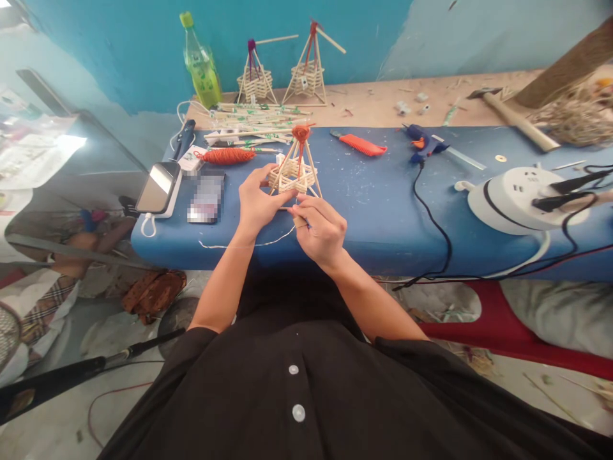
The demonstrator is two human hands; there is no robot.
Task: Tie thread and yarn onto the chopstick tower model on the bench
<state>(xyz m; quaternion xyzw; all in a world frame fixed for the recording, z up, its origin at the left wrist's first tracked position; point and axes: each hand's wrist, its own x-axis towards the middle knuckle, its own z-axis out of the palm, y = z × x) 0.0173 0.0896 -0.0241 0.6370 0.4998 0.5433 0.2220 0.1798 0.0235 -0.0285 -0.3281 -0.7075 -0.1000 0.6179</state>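
On the blue table stands a small pyramid-shaped frame of thin wooden sticks (pixel 306 174), bound at its top with orange yarn (pixel 301 133). My left hand (pixel 258 198) is closed around the left side of its stacked-stick middle. At the front of the frame, my right hand (pixel 320 229) pinches a thin white wire (pixel 275 241), whose free length trails left across the table edge. Just behind my left hand lies a wound bundle of orange yarn (pixel 228 156). My fingers cover part of the frame's lower front.
Two similar stick frames (pixel 255 83) stand behind, near a green bottle (pixel 204 70). Loose sticks (pixel 263 121), an orange-handled cutter (pixel 361 144) and a glue gun (pixel 424 142) lie around. Phones (pixel 158 186) rest left. A white power strip (pixel 512 201) with cables and a hammer (pixel 522 121) are right.
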